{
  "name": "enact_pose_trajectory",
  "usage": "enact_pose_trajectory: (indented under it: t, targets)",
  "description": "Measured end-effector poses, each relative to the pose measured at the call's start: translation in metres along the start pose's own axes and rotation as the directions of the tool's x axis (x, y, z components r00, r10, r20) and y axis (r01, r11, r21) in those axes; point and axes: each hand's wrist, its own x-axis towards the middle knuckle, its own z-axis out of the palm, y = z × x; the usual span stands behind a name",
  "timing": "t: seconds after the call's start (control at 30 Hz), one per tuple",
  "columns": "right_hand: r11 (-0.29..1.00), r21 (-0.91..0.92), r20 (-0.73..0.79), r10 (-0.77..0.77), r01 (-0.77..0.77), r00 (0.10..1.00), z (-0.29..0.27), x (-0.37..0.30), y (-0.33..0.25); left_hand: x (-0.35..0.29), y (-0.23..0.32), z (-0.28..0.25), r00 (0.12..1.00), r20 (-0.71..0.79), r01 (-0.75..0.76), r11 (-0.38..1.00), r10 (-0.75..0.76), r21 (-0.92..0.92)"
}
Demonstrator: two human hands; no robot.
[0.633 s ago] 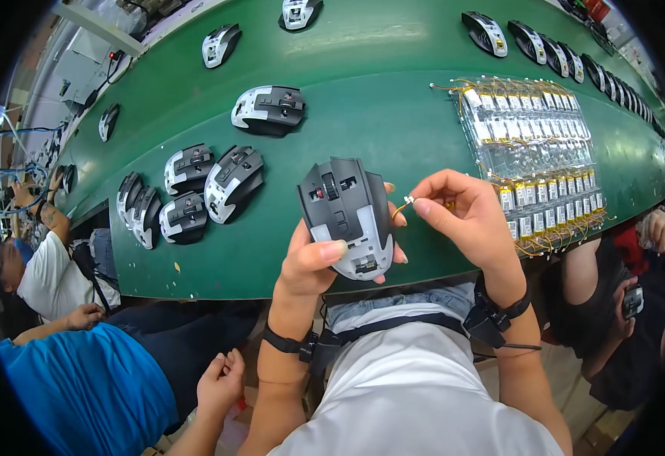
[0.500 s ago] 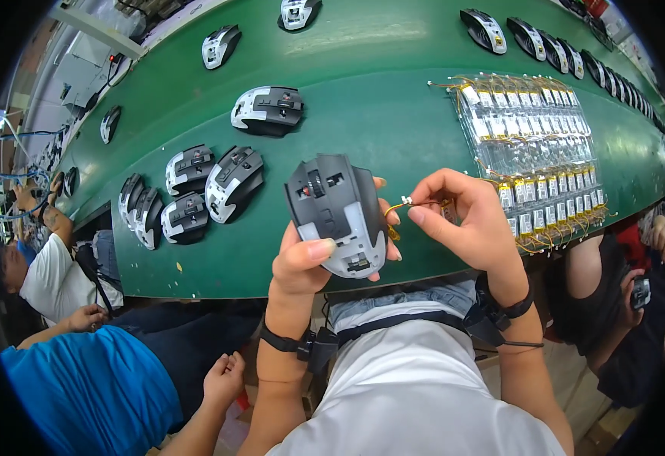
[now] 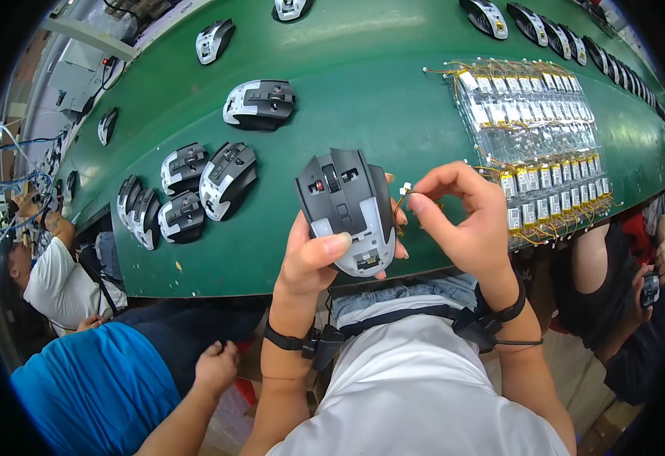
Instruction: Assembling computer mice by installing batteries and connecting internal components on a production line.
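Observation:
My left hand (image 3: pixel 309 262) is wrapped round a dark grey and white computer mouse (image 3: pixel 338 199), thumb on its top and fingertips showing past its right side. The mouse is tilted so its top with the scroll wheel is in view; its underside is hidden. Just right of it, my right hand (image 3: pixel 470 220) pinches thin wires ending in a small white plug (image 3: pixel 405 188) between thumb and forefinger. The plug points up, apart from the mouse. What the wires run to behind the fingers is hard to make out.
A clear tray (image 3: pixel 530 144) with rows of small wired battery packs lies to the right on the green table (image 3: pixel 363 99). Several mice (image 3: pixel 227 178) stand at left, with one (image 3: pixel 260 104) beyond. More mice (image 3: pixel 613 64) line the far right. A co-worker in a blue shirt (image 3: pixel 97 387) sits at left.
The mouse has shifted slightly right in the picture and stands straighter. The plug has turned to point upward, with my right fingers pinched just beside it. The blue-shirted co-worker's hand has moved slightly.

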Motion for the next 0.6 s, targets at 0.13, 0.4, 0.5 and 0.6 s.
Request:
enact_pose_trajectory:
  t: [0.13,0.4,0.5,0.6]
  targets:
    - [0.974,-0.136,0.019,-0.181,0.182,0.983,0.0,-0.002,0.003,0.0,-0.001,0.003,0.999,-0.027,0.035,0.999,-0.036,-0.04]
    - [0.995,-0.075,-0.021,-0.074,0.073,0.997,0.009,-0.005,-0.003,-0.002,-0.006,0.007,0.995,-0.095,0.035,0.998,-0.03,0.049]
    - [0.994,-0.094,-0.005,-0.05,0.049,0.999,0.003,-0.006,0.004,-0.003,-0.009,0.001,0.999,0.016,0.047,0.986,-0.045,-0.16]
    - [0.98,-0.18,0.048,-0.076,0.084,0.996,-0.001,-0.006,-0.003,-0.006,-0.005,-0.004,0.999,0.04,0.03,0.977,-0.022,-0.213]
